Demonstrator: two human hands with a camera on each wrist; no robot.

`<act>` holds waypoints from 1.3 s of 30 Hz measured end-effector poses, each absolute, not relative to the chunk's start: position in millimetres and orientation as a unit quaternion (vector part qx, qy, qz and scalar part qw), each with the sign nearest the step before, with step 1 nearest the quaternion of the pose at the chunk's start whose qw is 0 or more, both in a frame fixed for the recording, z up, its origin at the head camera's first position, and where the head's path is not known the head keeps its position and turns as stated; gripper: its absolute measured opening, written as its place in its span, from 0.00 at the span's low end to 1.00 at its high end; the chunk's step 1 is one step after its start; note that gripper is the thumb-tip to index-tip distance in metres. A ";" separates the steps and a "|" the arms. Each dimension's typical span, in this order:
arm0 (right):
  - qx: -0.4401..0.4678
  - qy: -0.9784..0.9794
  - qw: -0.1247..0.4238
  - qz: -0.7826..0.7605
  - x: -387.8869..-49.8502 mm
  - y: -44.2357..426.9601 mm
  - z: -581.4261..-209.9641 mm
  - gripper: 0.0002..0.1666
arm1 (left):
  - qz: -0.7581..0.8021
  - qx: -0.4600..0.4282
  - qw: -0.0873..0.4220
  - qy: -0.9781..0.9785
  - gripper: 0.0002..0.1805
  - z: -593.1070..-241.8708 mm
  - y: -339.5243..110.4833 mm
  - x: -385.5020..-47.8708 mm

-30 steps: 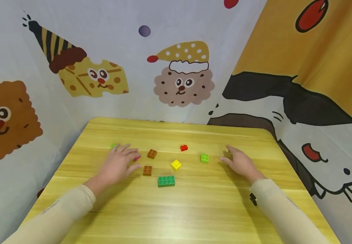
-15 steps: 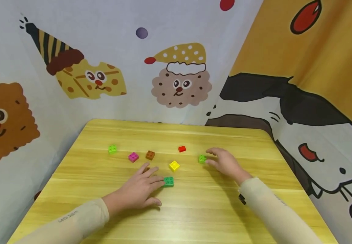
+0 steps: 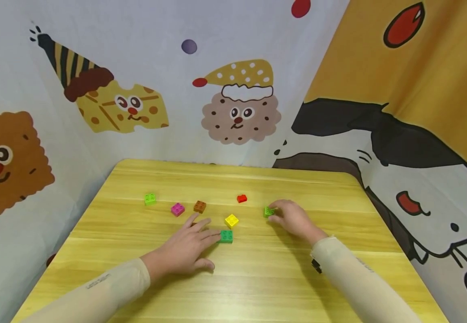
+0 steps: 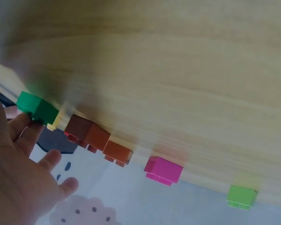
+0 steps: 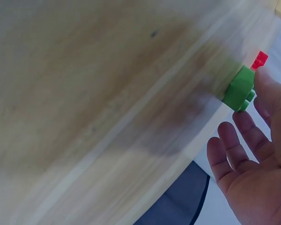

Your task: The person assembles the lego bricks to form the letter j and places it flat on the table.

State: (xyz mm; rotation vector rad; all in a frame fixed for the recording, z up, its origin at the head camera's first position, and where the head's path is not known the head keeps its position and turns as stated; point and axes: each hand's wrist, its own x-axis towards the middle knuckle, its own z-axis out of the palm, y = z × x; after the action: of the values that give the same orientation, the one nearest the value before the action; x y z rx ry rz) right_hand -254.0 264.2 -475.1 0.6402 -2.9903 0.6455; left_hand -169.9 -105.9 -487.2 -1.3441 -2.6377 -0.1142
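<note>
My left hand [image 3: 187, 246] lies with spread fingers over the table, its fingertips touching a dark green toy brick [image 3: 226, 236]. In the left wrist view, two fingertips meet that green brick [image 4: 37, 108]. One brown brick [image 4: 86, 133] is hidden under this hand in the head view; another brown brick [image 3: 200, 206] sits just beyond the fingers. My right hand [image 3: 294, 219] pinches a light green brick [image 3: 268, 212] between thumb and index finger, the other fingers loosely bent in the right wrist view. Between the hands lies a yellow brick [image 3: 231, 220].
A red brick [image 3: 242, 198] lies farther back near the middle. To the left are a magenta brick [image 3: 178, 209] and a second light green brick [image 3: 150, 199]. The wooden table [image 3: 257, 282] ends at a patterned curtain [image 3: 177, 148] behind.
My left hand has moved right and nearer from the magenta brick to the dark green one, which has shifted slightly right and away. My right hand has moved left onto the light green brick.
</note>
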 end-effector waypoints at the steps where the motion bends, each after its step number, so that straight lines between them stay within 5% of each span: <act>1: 0.207 -0.956 0.009 0.206 -254.5 263.3 -474.6 0.23 | -0.036 -0.451 0.089 -0.887 0.45 -487.1 -105.9 -171.4; 16: 0.202 -0.959 0.027 0.196 -267.1 255.7 -472.4 0.18 | -0.034 -0.446 0.075 -0.891 0.47 -482.1 -105.4 -184.3; 39: 0.198 -0.957 0.023 0.212 -265.9 254.4 -477.5 0.24 | -0.063 -0.459 0.070 -0.884 0.45 -488.1 -109.1 -179.1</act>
State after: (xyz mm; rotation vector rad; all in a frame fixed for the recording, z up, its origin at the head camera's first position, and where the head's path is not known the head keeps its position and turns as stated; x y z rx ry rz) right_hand -265.9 254.4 -477.5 0.6121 -2.9620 0.6571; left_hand -179.1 -109.1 -488.1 -1.3799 -2.6582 -0.1899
